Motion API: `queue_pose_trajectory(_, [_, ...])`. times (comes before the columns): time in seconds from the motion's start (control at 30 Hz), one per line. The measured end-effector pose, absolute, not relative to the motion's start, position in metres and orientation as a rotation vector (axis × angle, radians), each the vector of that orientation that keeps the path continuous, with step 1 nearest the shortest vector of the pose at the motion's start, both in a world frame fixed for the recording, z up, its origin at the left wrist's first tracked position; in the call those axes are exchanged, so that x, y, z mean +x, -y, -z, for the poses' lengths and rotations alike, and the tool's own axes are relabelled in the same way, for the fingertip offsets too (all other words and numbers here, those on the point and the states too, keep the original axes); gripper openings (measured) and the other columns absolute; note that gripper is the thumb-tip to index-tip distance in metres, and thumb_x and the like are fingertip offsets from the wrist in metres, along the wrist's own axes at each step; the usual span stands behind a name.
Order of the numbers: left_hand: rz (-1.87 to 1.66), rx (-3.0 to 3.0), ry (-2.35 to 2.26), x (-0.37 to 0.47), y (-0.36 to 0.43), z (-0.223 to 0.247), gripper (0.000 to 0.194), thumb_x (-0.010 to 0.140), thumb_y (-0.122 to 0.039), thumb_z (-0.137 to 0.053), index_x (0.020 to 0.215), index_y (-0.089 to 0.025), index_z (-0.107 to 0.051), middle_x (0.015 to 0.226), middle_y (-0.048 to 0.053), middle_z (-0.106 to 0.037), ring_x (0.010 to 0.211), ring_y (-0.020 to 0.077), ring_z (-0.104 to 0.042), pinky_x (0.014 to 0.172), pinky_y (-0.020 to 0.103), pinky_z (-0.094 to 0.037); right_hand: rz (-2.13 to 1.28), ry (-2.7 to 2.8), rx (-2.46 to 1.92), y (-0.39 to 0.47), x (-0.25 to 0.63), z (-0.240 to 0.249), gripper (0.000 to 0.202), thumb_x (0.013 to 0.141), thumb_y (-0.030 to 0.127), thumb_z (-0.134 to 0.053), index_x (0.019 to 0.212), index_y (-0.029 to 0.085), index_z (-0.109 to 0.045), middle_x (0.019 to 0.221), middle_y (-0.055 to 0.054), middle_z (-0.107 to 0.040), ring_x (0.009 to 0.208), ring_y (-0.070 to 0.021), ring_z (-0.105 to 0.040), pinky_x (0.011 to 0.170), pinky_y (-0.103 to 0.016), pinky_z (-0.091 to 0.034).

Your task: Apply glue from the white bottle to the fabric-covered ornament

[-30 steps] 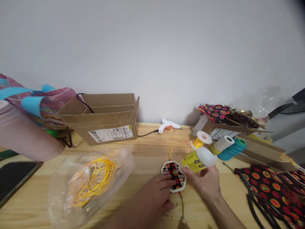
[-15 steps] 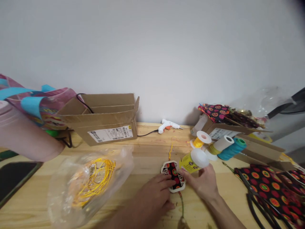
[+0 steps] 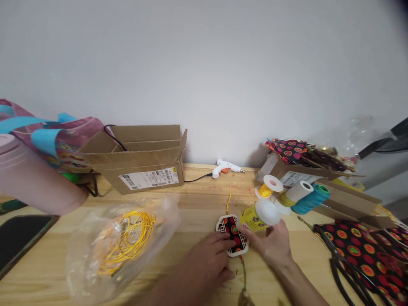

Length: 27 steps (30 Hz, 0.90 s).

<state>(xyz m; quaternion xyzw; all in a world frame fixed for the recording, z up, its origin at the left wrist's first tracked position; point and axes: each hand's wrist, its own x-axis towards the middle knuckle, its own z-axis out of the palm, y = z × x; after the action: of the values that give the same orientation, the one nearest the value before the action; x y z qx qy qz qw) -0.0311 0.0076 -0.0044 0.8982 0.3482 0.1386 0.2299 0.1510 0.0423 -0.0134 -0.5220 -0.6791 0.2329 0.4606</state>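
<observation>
Both hands are down low on the wooden table [image 3: 197,204], right over a little white-framed ornament [image 3: 232,234] with black patterned fabric. Left hand [image 3: 204,263] lies palm down, fingertips pressing on the ornament, looks like it's pinning it flat so it can't slide. Right hand [image 3: 270,244] is wrapped around a yellow glue bottle [image 3: 259,215], tipped on its side with one end right at the ornament's edge. Just beyond sit thread spools [image 3: 296,193], farther back a glue gun [image 3: 225,167] by the wall, and off left a plastic bag of yellow cord [image 3: 124,242] plus a cardboard box [image 3: 137,157]
</observation>
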Motion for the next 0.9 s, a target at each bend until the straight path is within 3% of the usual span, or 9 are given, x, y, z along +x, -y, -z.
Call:
queue_pose_trajectory(0.6, [-0.350, 2.473, -0.947, -0.0310, -0.0074, 0.0033, 0.021, 0.081, -0.027, -0.049, 0.082, -0.014, -0.066, 0.120, 0.008, -0.057, 0.119, 0.0194, -0.040, 0.102, 0.035, -0.031, -0.549, 1.609, -1.274, -0.0411, 0.1543, 0.0167, 0.016, 0.059, 0.030, -0.070, 0.066, 0.017, -0.064, 0.065, -0.006, -0.067, 0.058, -0.0200, -0.062, 0.055, -0.030, -0.052])
queue_pose_trajectory(0.77, [-0.350, 2.468, -0.954, -0.0311, -0.0082, 0.0040, 0.022, 0.082, -0.027, -0.047, 0.082, -0.014, -0.065, 0.119, 0.007, -0.057, 0.120, 0.0184, -0.039, 0.103, 0.034, -0.029, -0.653, 1.590, -1.299, -0.0436, 0.1517, 0.0155, 0.016, 0.055, 0.024, -0.073, 0.065, 0.017, -0.063, 0.068, -0.005, -0.068, 0.060, -0.0197, -0.062, 0.056, -0.030, -0.051])
queue_pose_trajectory(0.9, [-0.356, 2.472, -0.956, -0.0315, -0.0084, 0.0018, 0.021, 0.081, -0.028, -0.048, 0.081, -0.014, -0.065, 0.120, 0.008, -0.057, 0.119, 0.0200, -0.040, 0.102, 0.036, -0.032, -0.924, 1.203, -1.212, -0.0456, 0.1505, 0.0121, 0.023, 0.051, 0.020, -0.076, 0.069, 0.016, -0.062, 0.066, -0.004, -0.067, 0.057, -0.0181, -0.061, 0.053, -0.027, -0.050])
